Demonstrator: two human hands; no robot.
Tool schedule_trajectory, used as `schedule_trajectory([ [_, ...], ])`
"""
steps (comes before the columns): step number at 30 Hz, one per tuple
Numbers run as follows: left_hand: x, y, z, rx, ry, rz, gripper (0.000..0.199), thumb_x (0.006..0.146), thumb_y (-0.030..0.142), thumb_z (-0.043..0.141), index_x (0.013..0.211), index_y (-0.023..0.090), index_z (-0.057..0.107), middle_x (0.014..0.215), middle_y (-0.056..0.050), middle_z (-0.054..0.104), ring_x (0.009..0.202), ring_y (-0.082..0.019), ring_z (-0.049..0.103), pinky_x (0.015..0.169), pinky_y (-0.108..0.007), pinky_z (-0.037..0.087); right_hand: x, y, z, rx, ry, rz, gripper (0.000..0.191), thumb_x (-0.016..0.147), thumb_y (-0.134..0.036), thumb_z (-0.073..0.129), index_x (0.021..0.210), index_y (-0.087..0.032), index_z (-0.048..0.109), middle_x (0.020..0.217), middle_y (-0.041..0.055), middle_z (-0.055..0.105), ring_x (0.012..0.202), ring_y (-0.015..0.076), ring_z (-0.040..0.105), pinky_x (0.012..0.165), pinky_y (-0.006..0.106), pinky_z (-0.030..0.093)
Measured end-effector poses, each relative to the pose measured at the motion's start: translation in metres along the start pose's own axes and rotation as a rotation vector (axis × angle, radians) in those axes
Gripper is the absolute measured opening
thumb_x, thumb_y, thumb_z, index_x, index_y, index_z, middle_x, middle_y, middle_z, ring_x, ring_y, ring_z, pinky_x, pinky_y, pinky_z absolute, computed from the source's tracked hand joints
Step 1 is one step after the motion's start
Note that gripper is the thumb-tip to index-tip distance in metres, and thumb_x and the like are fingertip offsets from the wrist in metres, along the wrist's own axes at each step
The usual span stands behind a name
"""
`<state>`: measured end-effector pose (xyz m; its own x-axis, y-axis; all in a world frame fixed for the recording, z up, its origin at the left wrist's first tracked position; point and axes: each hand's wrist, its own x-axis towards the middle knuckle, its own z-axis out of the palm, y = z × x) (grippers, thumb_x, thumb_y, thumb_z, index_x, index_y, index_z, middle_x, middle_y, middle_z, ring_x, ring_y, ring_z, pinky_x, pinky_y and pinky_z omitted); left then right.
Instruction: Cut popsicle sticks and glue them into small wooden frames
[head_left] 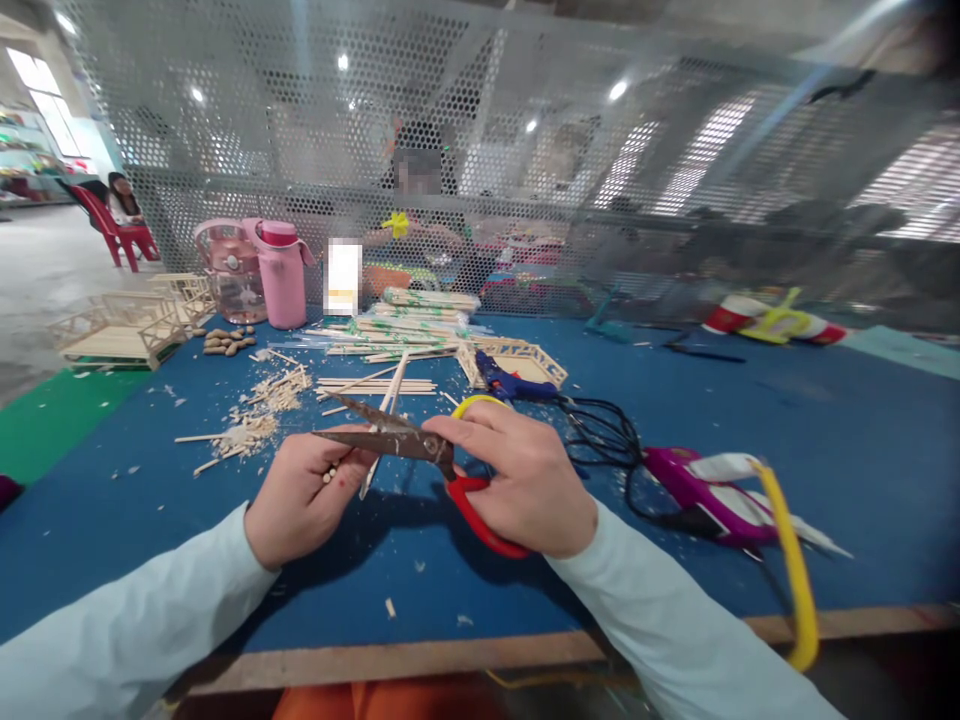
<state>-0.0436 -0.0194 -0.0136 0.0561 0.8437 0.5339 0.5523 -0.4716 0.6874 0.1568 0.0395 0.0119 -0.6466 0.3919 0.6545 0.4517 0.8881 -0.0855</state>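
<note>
My right hand (525,475) is wrapped round the red and yellow handles of a pair of scissors (409,443), whose worn blades point left and stand slightly apart. Closed round thin wooden sticks (394,392), my left hand (311,495) is under the blade tips. The sticks slant up between the blades, and cut round ends show at its palm. Beyond the hands, a blue glue gun (517,382) lies against a small wooden stick frame (546,362). More loose sticks (375,386) lie on the blue table (360,600).
Wood scraps (262,410) and peanuts (225,341) are at left, near a stick model (127,330) and a pink bottle (283,275). Wrapped stick bundles (420,322) lie at the back. A purple tool (712,495) with black cable is at right. A mesh screen (480,150) stands behind.
</note>
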Motion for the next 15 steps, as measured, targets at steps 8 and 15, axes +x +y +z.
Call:
schedule_trajectory([
  [8,-0.0001,0.0013,0.0007,0.096,0.039,0.115,0.027,0.084,0.022,0.043,0.067,0.015,0.063,0.05,0.002,0.051,0.047,-0.009,0.042,0.049,-0.019,0.035,-0.0005,0.0004,-0.0032,-0.062,0.013,-0.065,0.028,0.069,-0.011,0.049,0.091,-0.015,0.065,0.069,0.0039,0.064,0.062,0.0129,0.056,0.056,0.023,0.042],
  [15,0.0001,0.0032,0.0009,-0.011,0.059,0.027,0.022,0.084,0.023,0.045,0.082,0.016,0.066,0.05,0.003,0.045,0.046,-0.008,0.038,0.046,-0.019,0.031,-0.0017,-0.001,0.001,0.033,0.122,0.037,0.023,0.07,-0.011,0.053,0.091,-0.016,0.062,0.071,0.0009,0.064,0.056,0.0096,0.055,0.054,0.02,0.042],
])
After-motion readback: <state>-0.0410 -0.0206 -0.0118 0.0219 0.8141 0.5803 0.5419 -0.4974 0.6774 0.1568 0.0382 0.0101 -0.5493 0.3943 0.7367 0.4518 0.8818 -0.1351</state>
